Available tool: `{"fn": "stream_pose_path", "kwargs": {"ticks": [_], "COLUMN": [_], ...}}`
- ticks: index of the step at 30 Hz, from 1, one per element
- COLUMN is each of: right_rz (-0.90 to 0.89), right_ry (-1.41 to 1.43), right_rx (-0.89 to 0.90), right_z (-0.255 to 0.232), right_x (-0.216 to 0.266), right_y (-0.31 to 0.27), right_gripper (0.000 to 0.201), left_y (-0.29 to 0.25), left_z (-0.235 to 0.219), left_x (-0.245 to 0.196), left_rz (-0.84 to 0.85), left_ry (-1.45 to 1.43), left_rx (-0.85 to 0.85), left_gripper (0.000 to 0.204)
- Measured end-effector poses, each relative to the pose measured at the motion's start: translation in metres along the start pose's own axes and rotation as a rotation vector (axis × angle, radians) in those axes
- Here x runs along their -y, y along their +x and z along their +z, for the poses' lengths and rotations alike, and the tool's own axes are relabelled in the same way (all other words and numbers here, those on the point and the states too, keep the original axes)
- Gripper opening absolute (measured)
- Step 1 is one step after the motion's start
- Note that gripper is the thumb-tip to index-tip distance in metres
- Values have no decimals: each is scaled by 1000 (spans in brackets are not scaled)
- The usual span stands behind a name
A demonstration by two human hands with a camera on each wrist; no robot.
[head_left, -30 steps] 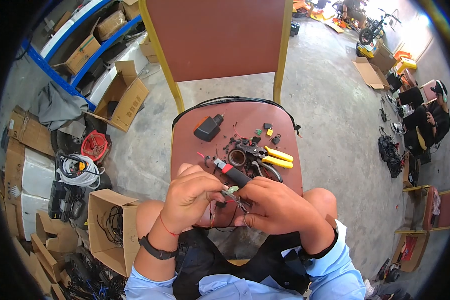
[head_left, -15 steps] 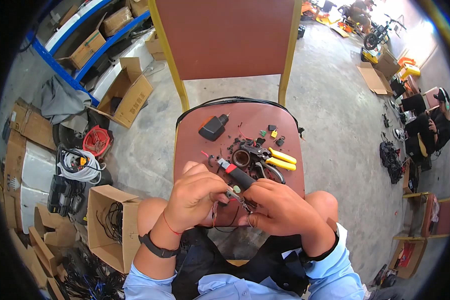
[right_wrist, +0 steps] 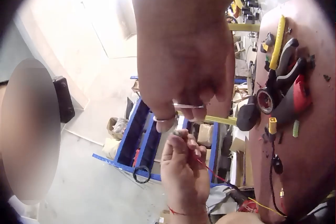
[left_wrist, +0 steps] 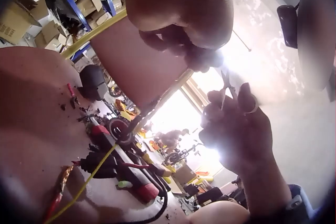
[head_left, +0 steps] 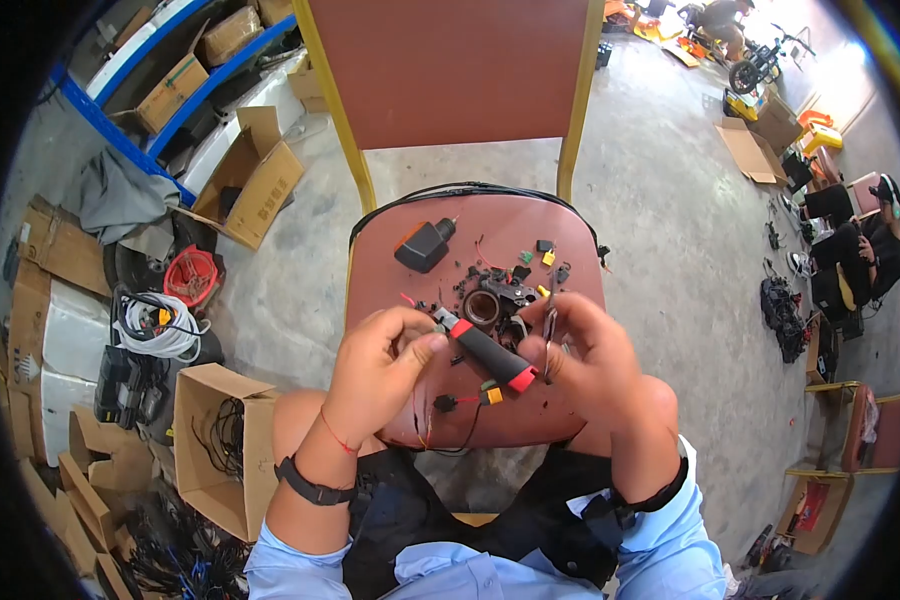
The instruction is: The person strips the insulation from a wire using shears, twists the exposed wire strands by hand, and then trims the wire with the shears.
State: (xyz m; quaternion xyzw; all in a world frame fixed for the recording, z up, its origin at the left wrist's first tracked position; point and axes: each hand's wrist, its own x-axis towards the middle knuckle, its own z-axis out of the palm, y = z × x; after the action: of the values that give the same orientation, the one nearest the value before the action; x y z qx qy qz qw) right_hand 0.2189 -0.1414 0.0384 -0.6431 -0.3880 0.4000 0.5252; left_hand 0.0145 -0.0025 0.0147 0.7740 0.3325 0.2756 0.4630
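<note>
The left hand (head_left: 385, 365) pinches a small piece between thumb and forefinger, over the left part of the chair seat. From that pinch a red wire (right_wrist: 207, 168) runs down in the right wrist view. Held by the right hand (head_left: 595, 350) is a pair of small scissors (head_left: 550, 335), a loop round the thumb; the left wrist view shows its blades (left_wrist: 227, 83) parted. Between and below the hands lie a red-and-black handled tool (head_left: 485, 352) and a yellow connector (head_left: 492, 396) on a dark cable. The right fingers partly hide yellow-handled pliers (right_wrist: 278, 43).
On the red seat (head_left: 370, 275) are an orange-and-black lamp (head_left: 425, 246), a tape roll (head_left: 481, 308) and scattered black bits. A black cable lines the seat's back edge. Cardboard boxes (head_left: 215, 450) and blue shelving stand left; a seated person (head_left: 880, 240) is at the right.
The hands have moved apart. The right hand has moved right and up with the scissors, which now point upward, while the left has shifted slightly left, uncovering the yellow connector and the tool's red end.
</note>
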Motion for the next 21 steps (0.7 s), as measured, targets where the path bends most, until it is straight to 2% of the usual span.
{"fn": "stream_pose_path", "kwargs": {"ticks": [2,4,8,9,12,16,17,21], "right_rz": [-30,-25,45,49,-10,-151,-87,-181], "right_ry": [116,173,-27,-107,-377,-565,-583,-602], "right_rx": [-74,-103,-51,-34,71,202,231,275], "right_z": [0,1,-2,-2,4,16,20,24], "right_x": [-14,-14,-12,-9,-25,-39,-38,-54], "right_y": [4,6,8,9,8,9,11,16], "right_gripper": [28,27,24,24,25,27,30,33], "left_y": [3,6,10,9,7,5,2,-7], "left_z": [2,2,-3,-4,-2,-9,-11,-21], "left_x": [7,14,15,15,21,15,11,-4], "left_rz": [-106,-105,-152,-113,-257,-175,-164,-91], "left_ry": [3,28,-45,0,-362,-550,-598,-724], "left_rx": [-8,-71,-138,-103,17,15,8,-23], "left_gripper": [16,16,18,16,11,14,15,18]}}
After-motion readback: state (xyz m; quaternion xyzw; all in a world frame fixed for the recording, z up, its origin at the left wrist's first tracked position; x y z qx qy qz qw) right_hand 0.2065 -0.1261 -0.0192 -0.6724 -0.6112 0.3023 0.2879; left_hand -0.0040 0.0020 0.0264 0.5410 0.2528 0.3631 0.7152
